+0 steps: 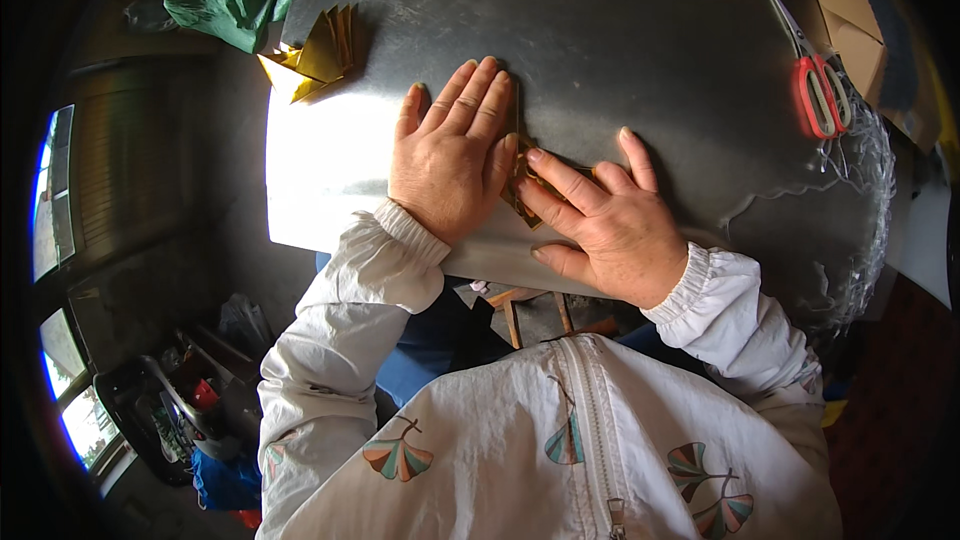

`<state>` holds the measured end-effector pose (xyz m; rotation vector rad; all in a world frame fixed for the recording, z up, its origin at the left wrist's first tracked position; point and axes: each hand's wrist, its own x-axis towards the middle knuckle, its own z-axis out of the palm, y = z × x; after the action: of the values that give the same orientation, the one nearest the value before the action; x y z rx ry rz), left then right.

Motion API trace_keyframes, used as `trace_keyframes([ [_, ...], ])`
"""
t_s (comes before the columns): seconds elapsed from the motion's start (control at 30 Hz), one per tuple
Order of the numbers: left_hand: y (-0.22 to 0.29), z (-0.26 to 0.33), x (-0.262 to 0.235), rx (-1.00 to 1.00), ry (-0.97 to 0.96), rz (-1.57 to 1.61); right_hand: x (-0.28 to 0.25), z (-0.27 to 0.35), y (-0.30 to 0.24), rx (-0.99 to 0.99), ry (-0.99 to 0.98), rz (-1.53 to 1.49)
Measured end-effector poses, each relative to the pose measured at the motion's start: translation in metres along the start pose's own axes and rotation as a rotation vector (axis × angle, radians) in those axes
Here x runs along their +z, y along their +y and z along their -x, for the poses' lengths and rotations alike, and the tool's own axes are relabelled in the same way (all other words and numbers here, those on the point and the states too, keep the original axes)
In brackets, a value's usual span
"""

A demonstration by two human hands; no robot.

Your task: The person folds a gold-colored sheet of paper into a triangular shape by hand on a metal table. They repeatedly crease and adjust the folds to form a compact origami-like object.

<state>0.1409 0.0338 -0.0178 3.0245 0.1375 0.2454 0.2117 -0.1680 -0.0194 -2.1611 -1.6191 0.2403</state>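
Pressing down flat, my left hand (452, 152) lies open with its fingers together on the shiny sheet-metal work surface (640, 50), and its little-finger edge pins the small folded piece of gold paper (524, 202) that peeks out between my two hands. My right hand (600, 225), at about four o'clock from the left, is also spread, forefinger laid along the paper's fold and thumb tucked under the sheet's near edge. The paper looks light, thin and stiff enough to take a sharp crease; on bare metal I judge it will skate, so it wants holding by flat pressure near the fold, not pinching. A stack of finished gold folded pieces (312, 62) sits at ten o'clock, the red-handled scissors (818, 90) at two o'clock, well apart.
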Motion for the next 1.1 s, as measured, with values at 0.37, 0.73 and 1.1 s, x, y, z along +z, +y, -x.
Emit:
trace_keyframes([
  [0.37,0.006,0.000,-0.013,-0.448,0.100,0.643,-0.001,0.002,0.005,-0.077,0.038,0.052],
  [0.73,0.017,0.040,-0.029,-0.535,0.229,1.511,0.000,0.010,-0.022,0.195,0.554,-0.629],
  [1.1,0.045,0.088,-0.056,-0.069,0.325,2.015,-0.034,0.049,-0.083,0.273,0.527,-1.201],
])
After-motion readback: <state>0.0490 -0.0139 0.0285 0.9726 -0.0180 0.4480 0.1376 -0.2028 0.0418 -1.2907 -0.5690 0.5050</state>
